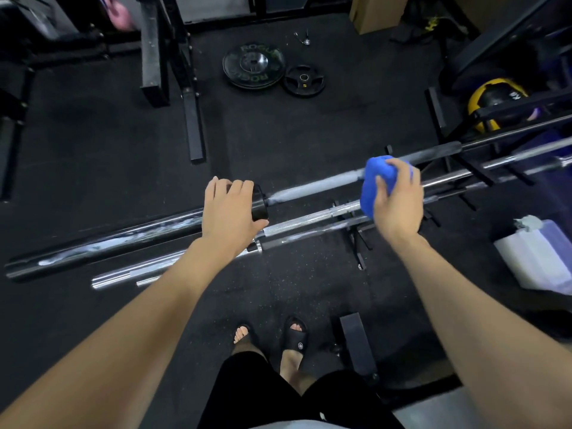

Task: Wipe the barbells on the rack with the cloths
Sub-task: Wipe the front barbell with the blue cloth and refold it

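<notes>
Several barbells lie across a low black rack (359, 243) in the middle of the view. The top barbell (312, 185) has a grey, chalky shaft and a black sleeve running left. My left hand (229, 212) grips that barbell at its black collar. My right hand (397, 199) holds a bunched blue cloth (376, 184), which is pressed around the grey shaft further right. Chrome barbells (309, 219) lie below and behind the top one, partly hidden by my hands.
Black weight plates (253, 66) lie on the rubber floor beyond the bars. A black upright stand (192, 119) is at the upper left, a yellow and black ball (495, 102) on a rack at the right, a white container (538, 258) lower right. My sandalled feet (278, 335) are below.
</notes>
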